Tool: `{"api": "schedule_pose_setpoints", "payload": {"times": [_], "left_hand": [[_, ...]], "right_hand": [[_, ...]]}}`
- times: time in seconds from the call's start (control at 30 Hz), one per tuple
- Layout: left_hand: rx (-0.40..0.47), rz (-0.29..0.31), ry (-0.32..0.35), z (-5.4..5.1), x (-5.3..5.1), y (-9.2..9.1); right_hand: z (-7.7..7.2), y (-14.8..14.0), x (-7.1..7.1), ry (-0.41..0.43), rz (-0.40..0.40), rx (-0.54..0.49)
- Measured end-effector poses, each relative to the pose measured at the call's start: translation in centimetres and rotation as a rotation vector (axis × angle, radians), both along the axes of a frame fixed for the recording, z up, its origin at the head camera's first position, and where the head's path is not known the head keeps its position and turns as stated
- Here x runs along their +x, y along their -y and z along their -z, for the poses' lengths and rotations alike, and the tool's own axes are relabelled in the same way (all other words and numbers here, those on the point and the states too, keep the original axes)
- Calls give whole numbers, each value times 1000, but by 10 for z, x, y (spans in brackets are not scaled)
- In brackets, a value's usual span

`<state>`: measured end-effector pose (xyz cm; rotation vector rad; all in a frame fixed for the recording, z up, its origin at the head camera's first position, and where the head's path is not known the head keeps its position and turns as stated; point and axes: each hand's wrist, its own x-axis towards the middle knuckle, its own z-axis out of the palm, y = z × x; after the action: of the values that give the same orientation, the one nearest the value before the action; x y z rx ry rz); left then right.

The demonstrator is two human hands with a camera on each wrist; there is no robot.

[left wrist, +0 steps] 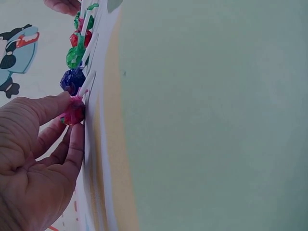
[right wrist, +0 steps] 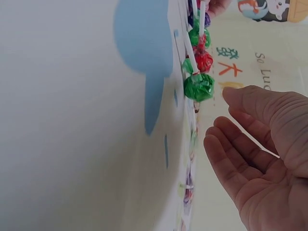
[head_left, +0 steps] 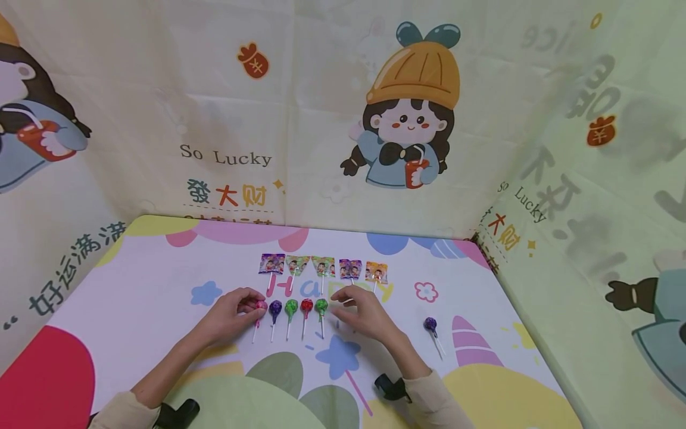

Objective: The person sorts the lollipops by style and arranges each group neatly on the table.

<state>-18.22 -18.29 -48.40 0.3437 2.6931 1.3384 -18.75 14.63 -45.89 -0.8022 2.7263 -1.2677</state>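
Note:
A row of ball lollipops stretches between the two hands, sticks toward the person. My left hand pinches the pink lollipop at the row's left end between thumb and fingers. Rightward from it lie a purple lollipop, a green lollipop, a red lollipop and another green lollipop. Beside that last one is my right hand, its fingers loosely bent and apart, holding nothing. A small gap shows between its thumb and the green wrapper in the right wrist view.
Behind the row lie several flat-wrapped lollipops, among them a purple one and an orange one. A lone purple lollipop lies to the right. Printed cloth walls border the patterned table at the back and sides.

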Motion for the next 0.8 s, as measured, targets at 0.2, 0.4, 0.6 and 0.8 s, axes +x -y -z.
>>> {"api": "schedule_pose_setpoints", "payload": {"times": [0.2,0.4,0.6,0.8], "left_hand": [[-8,-11,1,0,0,0],[-12,-5,-5,0,0,1],[-9,-6,1,0,0,0],[-9,-1,-6,1,1,0]], "right_hand": [[-2,-11,5,-7,4,-20],[1,-20,10,-1,31,-19],[1,-30,14,-26,58,-11],[2,-43,17,-40,89,-23]]}}
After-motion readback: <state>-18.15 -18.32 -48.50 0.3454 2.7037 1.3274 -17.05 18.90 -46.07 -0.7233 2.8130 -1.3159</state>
